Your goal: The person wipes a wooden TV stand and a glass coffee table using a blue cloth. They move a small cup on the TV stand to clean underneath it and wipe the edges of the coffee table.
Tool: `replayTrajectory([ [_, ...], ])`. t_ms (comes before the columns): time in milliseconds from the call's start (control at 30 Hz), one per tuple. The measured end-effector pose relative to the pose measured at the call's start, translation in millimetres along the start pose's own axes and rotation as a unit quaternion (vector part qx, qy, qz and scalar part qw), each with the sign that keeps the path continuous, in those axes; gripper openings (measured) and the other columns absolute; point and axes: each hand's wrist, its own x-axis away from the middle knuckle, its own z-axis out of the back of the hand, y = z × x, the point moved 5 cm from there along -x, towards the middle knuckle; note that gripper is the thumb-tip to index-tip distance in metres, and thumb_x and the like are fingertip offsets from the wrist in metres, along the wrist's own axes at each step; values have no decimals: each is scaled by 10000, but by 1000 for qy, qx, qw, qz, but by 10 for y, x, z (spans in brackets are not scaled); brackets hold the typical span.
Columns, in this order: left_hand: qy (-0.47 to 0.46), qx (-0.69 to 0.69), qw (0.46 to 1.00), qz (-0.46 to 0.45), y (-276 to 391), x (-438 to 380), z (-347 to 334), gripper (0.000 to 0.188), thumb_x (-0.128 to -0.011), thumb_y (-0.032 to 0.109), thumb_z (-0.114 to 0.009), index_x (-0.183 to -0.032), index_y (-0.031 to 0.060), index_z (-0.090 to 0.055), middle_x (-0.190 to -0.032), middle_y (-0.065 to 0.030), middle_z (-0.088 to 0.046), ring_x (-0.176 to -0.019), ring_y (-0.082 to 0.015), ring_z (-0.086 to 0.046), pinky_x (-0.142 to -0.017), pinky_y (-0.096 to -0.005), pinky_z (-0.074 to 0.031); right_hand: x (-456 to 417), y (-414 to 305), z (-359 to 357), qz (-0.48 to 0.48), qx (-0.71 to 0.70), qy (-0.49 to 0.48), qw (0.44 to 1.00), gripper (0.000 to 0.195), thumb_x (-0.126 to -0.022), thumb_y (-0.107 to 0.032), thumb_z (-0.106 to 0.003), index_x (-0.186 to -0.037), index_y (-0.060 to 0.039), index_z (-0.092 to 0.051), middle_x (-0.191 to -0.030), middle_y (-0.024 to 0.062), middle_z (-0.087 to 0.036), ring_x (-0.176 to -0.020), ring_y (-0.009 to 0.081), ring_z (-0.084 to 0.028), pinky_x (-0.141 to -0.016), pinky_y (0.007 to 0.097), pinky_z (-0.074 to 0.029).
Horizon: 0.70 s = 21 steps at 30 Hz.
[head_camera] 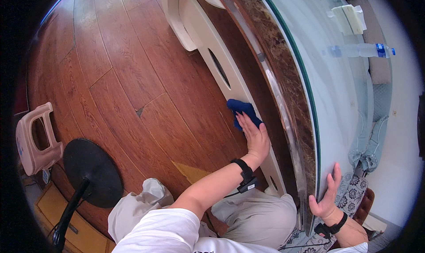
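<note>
Dark blue cloth (244, 112) lies against the cream lower panel of the table, bunched under the fingers of my left hand (255, 137). Those fingers are stretched out and press the cloth to the panel; the part beneath them is hidden. My right hand (327, 198) rests at the edge of the glass tabletop (332, 120), fingers spread and holding nothing. Under the glass runs a brown marble-patterned border (282, 47) with a shiny metal trim. The cream panel (237, 83) has dark oval openings. Both wrists wear black straps with small devices.
A plastic bottle (368, 50) and a pack of tissues (348, 19) are on the tabletop. At the left are a pink plastic stool (36, 140), a round black stand base (91, 173) and a wooden cabinet (71, 223). Wood-patterned flooring (132, 87) lies beside the table.
</note>
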Motion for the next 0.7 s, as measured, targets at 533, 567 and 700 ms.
replayTrajectory([
  [533, 130, -22, 989, -73, 699, -1797, 724, 672, -1019, 180, -414, -1529, -43, -37, -1592, -302, -26, -1483, -452, -30, -1210, -491, -77, 7, 8, -2, -9, 8, -2, 1000, 861, -766, -288, -628, -1510, -66, -257, -1553, 330, -171, -1435, 506, -185, -1162, 590, -140],
  [567, 128, -23, 988, -80, 725, -1903, 768, 671, -1020, 180, -413, -1527, -46, -38, -1591, -304, -26, -1482, -455, -30, -1210, -490, -78, 11, -3, 3, -12, 8, -3, 1000, 861, -767, -291, -628, -1511, -67, -257, -1554, 329, -170, -1436, 506, -183, -1161, 591, -141],
  [700, 128, -34, 987, -88, 800, -2214, 884, 672, -1018, 188, -409, -1522, -62, -42, -1587, -315, -23, -1477, -465, -40, -1207, -495, -83, 35, 9, -7, -16, 6, -8, 1000, 869, -768, -307, -631, -1513, -70, -254, -1556, 332, -163, -1438, 505, -179, -1158, 596, -147],
])
